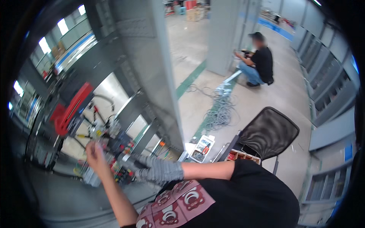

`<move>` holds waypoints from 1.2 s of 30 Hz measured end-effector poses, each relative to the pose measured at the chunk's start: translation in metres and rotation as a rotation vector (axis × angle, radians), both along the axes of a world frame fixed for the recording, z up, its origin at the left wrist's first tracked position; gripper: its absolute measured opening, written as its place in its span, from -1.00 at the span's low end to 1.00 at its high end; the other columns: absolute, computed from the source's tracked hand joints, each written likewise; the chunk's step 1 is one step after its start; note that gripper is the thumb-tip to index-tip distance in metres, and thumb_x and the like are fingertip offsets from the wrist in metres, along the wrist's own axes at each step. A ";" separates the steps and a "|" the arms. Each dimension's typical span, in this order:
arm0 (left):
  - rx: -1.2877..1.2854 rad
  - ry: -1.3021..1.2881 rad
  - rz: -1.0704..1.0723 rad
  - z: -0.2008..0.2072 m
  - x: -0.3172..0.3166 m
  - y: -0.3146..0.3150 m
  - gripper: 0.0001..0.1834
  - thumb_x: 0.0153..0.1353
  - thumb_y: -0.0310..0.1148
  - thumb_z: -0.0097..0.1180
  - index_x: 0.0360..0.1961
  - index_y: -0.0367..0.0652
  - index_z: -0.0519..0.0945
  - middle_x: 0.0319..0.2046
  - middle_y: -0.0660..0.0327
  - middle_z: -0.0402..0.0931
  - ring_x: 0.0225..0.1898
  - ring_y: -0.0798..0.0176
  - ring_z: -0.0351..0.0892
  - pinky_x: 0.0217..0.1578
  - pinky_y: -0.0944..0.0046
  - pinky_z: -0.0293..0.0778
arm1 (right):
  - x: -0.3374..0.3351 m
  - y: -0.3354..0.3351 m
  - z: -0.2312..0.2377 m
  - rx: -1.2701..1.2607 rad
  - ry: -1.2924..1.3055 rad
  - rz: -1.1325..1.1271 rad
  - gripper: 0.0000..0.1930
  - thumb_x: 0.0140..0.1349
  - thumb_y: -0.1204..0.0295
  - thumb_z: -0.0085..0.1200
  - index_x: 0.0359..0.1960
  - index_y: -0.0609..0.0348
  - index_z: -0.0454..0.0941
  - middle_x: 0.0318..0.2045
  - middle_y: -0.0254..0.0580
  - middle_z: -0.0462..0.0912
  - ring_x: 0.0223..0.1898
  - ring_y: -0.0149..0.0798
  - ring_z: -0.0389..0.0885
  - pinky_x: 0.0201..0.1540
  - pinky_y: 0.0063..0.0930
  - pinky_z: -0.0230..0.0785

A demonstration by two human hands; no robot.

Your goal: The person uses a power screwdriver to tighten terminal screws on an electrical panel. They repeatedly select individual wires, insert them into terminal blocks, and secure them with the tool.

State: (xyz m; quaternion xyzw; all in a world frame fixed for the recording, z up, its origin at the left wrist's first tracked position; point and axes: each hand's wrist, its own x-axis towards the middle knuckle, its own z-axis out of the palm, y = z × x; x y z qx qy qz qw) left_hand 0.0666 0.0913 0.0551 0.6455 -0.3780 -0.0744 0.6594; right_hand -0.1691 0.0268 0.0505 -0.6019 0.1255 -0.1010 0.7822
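My left hand (96,155) is raised bare among the wiring inside a grey metal cabinet (163,72). Its fingers look curled together, but blur hides what they may hold. Just above it is a red and black electrical device (74,110) mounted on the frame. From the right, my arm in a striped grey sleeve (161,170) reaches into the same cluster of small components (123,142). My right hand's fingers cannot be made out against the dark parts there. Black cables and bits of red, yellow and clear plastic surround both hands.
Behind my right arm stand a black mesh chair (270,133), a compartment box (243,156) and a white container (203,149) of small parts. Loose grey cable (220,114) lies on the floor. Farther off, a person (260,60) squats beside a grey column. Grey cabinets line the right.
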 end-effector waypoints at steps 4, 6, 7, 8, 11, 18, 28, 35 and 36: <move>-0.110 0.076 -0.001 0.006 -0.032 -0.028 -0.77 0.36 -0.42 0.08 -0.04 -0.34 0.52 -0.20 0.19 0.51 -0.15 0.27 0.60 -0.06 0.22 0.58 | -0.013 -0.010 0.010 0.011 -0.048 -0.027 -0.36 0.35 0.30 0.00 0.42 0.04 0.05 -0.48 -0.34 0.54 -0.67 -0.46 0.49 -0.65 -0.55 0.37; -0.157 0.159 -0.097 -0.001 -0.030 -0.033 -0.81 0.36 -0.43 0.09 -0.08 -0.31 0.52 -0.21 0.23 0.52 -0.21 0.30 0.63 -0.13 0.30 0.58 | -0.015 -0.010 0.005 0.061 -0.064 -0.049 -0.39 0.35 0.31 0.02 0.38 0.15 0.10 -0.46 -0.34 0.53 -0.64 -0.48 0.48 -0.61 -0.56 0.36; -0.176 0.151 -0.093 -0.001 -0.031 -0.029 -0.84 0.36 -0.43 0.10 -0.11 -0.28 0.53 -0.23 0.26 0.53 -0.20 0.32 0.63 -0.18 0.34 0.58 | -0.017 -0.009 0.014 0.198 0.009 -0.006 -0.40 0.35 0.32 0.02 0.36 0.20 0.13 -0.44 -0.34 0.52 -0.61 -0.50 0.47 -0.57 -0.57 0.36; -0.236 0.209 -0.102 0.003 -0.036 -0.027 -0.87 0.34 -0.44 0.12 -0.15 -0.27 0.53 -0.25 0.27 0.54 -0.22 0.36 0.62 -0.21 0.36 0.57 | -0.018 -0.006 0.019 0.183 0.014 -0.016 -0.39 0.34 0.32 0.03 0.36 0.25 0.13 -0.40 -0.32 0.53 -0.55 -0.51 0.48 -0.52 -0.58 0.38; -0.313 0.275 -0.056 0.007 -0.042 -0.024 -0.89 0.31 -0.47 0.16 -0.19 -0.24 0.52 -0.24 0.25 0.56 -0.18 0.36 0.62 -0.17 0.38 0.53 | -0.011 -0.011 0.014 0.096 0.023 -0.028 -0.32 0.34 0.32 0.04 0.41 0.29 0.07 -0.23 -0.27 0.55 -0.39 -0.52 0.51 -0.39 -0.61 0.44; -0.254 0.266 0.067 0.022 -0.045 -0.027 -0.73 0.30 -0.48 0.17 0.00 -0.23 0.47 -0.30 0.16 0.66 -0.24 0.41 0.60 -0.14 0.42 0.43 | -0.001 -0.026 0.018 0.199 0.023 0.039 -0.34 0.34 0.36 0.02 0.43 0.18 0.07 -0.25 -0.30 0.57 -0.45 -0.50 0.53 -0.46 -0.62 0.44; -0.203 0.214 0.119 0.016 -0.036 -0.032 -0.81 0.35 -0.41 0.13 -0.06 -0.22 0.50 -0.33 0.23 0.63 -0.33 0.46 0.51 -0.24 0.43 0.39 | 0.008 -0.038 0.014 0.328 0.027 0.073 -0.44 0.34 0.37 0.03 0.34 0.14 0.17 -0.38 -0.22 0.58 -0.63 -0.37 0.56 -0.68 -0.50 0.42; -0.095 0.188 0.128 0.016 -0.031 -0.034 -0.86 0.37 -0.42 0.08 -0.11 -0.23 0.48 -0.32 0.22 0.59 -0.29 0.40 0.57 -0.20 0.39 0.45 | 0.013 -0.046 0.011 0.310 0.040 0.071 -0.51 0.34 0.36 0.03 0.27 0.15 0.24 -0.41 -0.24 0.59 -0.64 -0.37 0.56 -0.69 -0.51 0.43; -0.087 0.191 0.123 0.017 -0.032 -0.034 -0.84 0.37 -0.40 0.08 -0.10 -0.25 0.48 -0.30 0.22 0.59 -0.28 0.40 0.57 -0.19 0.40 0.44 | 0.013 -0.047 0.011 0.306 0.043 0.076 -0.50 0.34 0.35 0.04 0.28 0.14 0.24 -0.41 -0.26 0.59 -0.64 -0.37 0.56 -0.68 -0.51 0.44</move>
